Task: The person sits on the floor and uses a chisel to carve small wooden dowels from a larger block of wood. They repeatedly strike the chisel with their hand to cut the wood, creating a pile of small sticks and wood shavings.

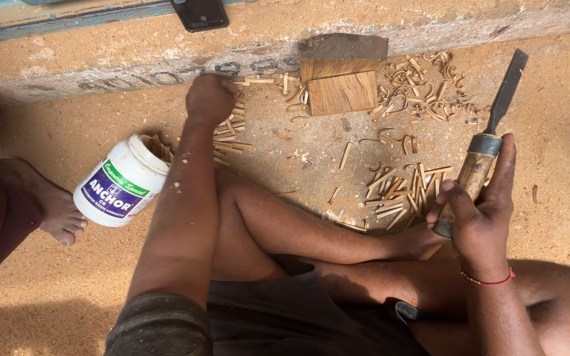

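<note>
Left hand (210, 97) closes on small wooden sticks (231, 135) beside the white jar (123, 181); right hand (479, 214) clamps the chisel (486, 145). Best gather with blade pointed away.

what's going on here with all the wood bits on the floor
A person sits cross-legged on a sawdust-covered floor. Their right hand grips a wooden-handled chisel, blade pointing away from them. Their left hand is closed over a pile of small wooden sticks next to an open white plastic jar lying on its side with sticks in it. A wooden block stands ahead, ringed by shavings. Another person's bare foot rests at the left.
</note>
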